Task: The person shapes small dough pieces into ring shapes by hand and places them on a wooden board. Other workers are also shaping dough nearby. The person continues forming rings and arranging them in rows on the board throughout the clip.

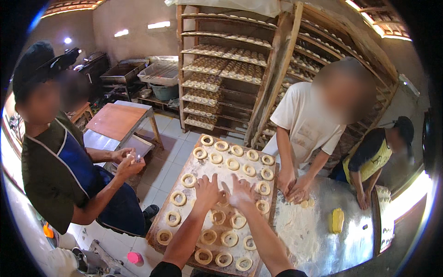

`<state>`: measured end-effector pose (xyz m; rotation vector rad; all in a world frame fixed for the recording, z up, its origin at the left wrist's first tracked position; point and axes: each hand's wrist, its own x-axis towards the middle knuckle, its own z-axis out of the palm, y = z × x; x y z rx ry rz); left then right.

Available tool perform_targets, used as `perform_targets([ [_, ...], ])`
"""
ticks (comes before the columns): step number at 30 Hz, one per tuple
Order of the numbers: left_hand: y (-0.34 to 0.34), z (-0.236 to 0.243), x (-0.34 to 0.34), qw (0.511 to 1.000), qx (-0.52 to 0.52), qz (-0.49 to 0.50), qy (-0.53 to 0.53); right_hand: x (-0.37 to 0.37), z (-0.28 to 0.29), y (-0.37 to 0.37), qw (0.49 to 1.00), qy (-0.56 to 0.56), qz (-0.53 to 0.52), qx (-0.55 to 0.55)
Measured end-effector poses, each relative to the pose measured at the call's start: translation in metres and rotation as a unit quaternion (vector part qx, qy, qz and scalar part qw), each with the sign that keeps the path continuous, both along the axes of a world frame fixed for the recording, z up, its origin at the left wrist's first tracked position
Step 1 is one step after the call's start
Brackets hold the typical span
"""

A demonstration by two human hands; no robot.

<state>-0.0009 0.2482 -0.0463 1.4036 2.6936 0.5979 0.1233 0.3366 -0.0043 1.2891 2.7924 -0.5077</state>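
Note:
A wooden board [182,214] dusted with flour lies in front of me, with many raw dough rings set out on it. My left hand [207,189] is over the middle of the board, its fingers stretched forward and apart. Close beside it my right hand [241,191], whitened with flour, also has its fingers spread. Partly hidden between my hands is a dough ring [223,199]. Another dough ring [231,164] lies just beyond my fingertips, and a dough ring [218,217] sits nearer, between my forearms. I see nothing gripped in either hand.
A co-worker [300,124] presses dough at the metal table [318,235] on the right, where a yellow package [337,220] lies. Another person [69,161] stands at the left, holding something small. Behind are tall wooden racks [226,69] of filled trays.

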Motion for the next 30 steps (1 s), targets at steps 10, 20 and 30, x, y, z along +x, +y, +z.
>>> perform_targets([
  [10,-0.016,0.013,0.023,0.999,-0.033,-0.026,-0.012,0.102,-0.039,0.022,0.958,0.284,-0.032,0.008],
  [20,0.017,0.027,0.161,0.957,0.161,-0.144,-0.194,0.339,-0.123,0.196,0.931,0.109,-0.344,0.054],
  [30,0.088,0.017,0.338,0.939,0.104,-0.14,-0.297,0.377,-0.061,0.136,0.844,0.45,-0.105,-0.272],
])
